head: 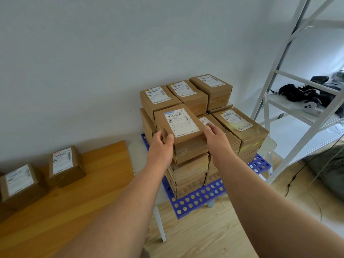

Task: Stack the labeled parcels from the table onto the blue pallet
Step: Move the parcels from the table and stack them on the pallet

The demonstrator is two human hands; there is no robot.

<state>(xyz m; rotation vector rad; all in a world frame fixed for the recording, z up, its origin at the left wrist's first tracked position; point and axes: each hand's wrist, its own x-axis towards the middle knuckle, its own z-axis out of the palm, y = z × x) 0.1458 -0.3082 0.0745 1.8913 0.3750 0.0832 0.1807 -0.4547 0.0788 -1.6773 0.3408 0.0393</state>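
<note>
A brown labeled parcel [183, 131] sits on the front left column of the parcel stack [240, 127] on the blue perforated pallet [197, 200]. My left hand [162, 146] grips its left front corner and my right hand [216, 137] holds its right side. Three parcels form a higher back row against the wall. Two more labeled parcels [65, 165] [20, 183] stand on the wooden table [83, 192] at the left.
The pallet rests on a small white table [160, 218] against the wall. A white metal shelf frame [279, 101] with black gear stands at the right. Cables [297, 175] trail over the wooden floor below it.
</note>
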